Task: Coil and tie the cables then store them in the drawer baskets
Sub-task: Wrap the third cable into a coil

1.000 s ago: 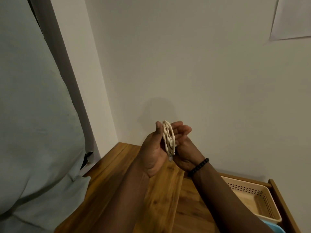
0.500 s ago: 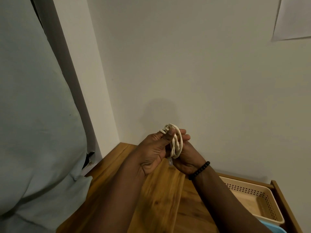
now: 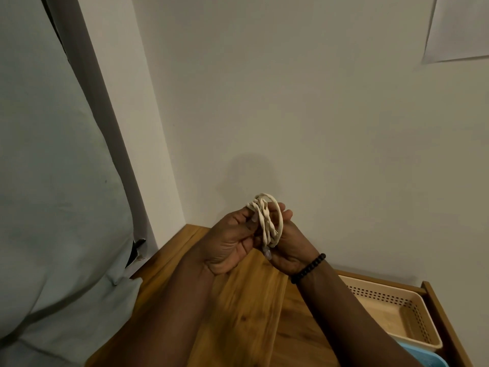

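A cream cable (image 3: 267, 221) is wound into a small upright coil held up between both hands, above the wooden cabinet top (image 3: 238, 319). My left hand (image 3: 232, 242) pinches strands at the coil's left side with thumb and fingers. My right hand (image 3: 288, 245), with a black bead bracelet at the wrist, cups and holds the coil from the right. A clear plug end hangs below the coil. A beige perforated basket (image 3: 407, 308) sits in the open drawer at lower right, and the corner of a blue basket (image 3: 423, 357) shows beside it.
A pale wall stands close behind the hands, with a sheet of paper (image 3: 457, 27) stuck at upper right. Grey-green fabric (image 3: 53, 194) fills the left side. The drawer's wooden frame (image 3: 439, 319) runs along the right edge.
The coil has turned from edge-on to a more open ring, and my left thumb and fingers have shifted up onto its left strands. Both hands stayed in nearly the same place.
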